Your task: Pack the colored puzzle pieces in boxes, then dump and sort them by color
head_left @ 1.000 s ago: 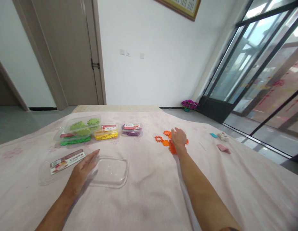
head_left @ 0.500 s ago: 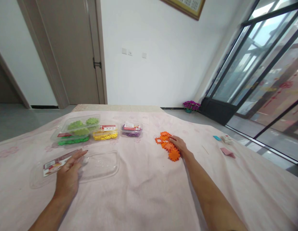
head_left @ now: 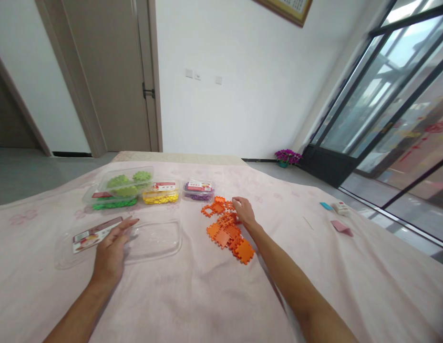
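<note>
My left hand is closed on the middle of an opened clear plastic box, its fingertips near where the lid and base meet. A printed label lies on the lid side, partly under the fingers. My right hand has curled fingers against the right edge of a spread of orange toothed plastic pieces; the fingertips are partly hidden. The pieces overlap on the cloth, some square-looking, some with open centres.
Further back stand clear boxes of green pieces, yellow pieces and purple pieces. A tray of light green pieces sits atop the green one. At right lie a blue item, a white item and a pink cloth.
My right hand has moved left, and the orange pieces have shifted left and spread out from a tighter heap. My left hand stays at the box. The view has shifted slightly.
</note>
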`<state>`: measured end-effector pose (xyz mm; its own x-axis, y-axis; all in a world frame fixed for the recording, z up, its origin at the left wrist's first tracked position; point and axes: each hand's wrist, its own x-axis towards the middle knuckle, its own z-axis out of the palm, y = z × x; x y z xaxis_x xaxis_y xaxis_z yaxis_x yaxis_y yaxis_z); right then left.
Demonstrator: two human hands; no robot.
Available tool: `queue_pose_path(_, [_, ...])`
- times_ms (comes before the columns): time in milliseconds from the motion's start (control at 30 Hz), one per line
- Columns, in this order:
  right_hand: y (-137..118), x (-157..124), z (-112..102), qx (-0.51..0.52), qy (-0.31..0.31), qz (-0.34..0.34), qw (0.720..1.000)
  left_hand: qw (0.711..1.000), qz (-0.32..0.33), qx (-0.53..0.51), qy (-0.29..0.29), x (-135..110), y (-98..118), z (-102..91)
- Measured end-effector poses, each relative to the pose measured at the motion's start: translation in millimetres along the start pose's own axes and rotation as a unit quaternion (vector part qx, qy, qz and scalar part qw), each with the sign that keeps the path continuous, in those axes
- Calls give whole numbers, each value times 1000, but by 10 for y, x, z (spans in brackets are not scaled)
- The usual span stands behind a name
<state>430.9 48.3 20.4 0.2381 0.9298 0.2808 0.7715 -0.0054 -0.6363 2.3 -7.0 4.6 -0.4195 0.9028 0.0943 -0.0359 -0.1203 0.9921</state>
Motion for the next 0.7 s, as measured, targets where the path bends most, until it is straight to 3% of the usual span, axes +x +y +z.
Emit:
queue_pose_path(67, [-26,179,19,-10,-20,10,1000,1000,-4,-3,-11,21,0,-3])
queue_pose_path(167, [-133,291,140,6,-97,-16,995,999,12,-7,-37,46,-4,-1])
queue_pose_path(267, [-276,199,229,48,-167,-66,983,996,12,-83,-36,63,-39,18])
queue_pose_path(367, [-356,6,112,129,-214,-84,965,986,-14,-162,-34,75,-82,33])
queue_pose_path(467, [-304,-250,-161,159,-185,-43,969,984,-27,-171,-35,77,-86,30])
queue_pose_path(567, [-134,-620,-372,122,-159,-23,979,989,-27,-140,-28,68,-60,28])
queue_pose_path(700, [37,-1141,-338,39,-123,-20,991,996,-21,-87,-22,55,-38,45])
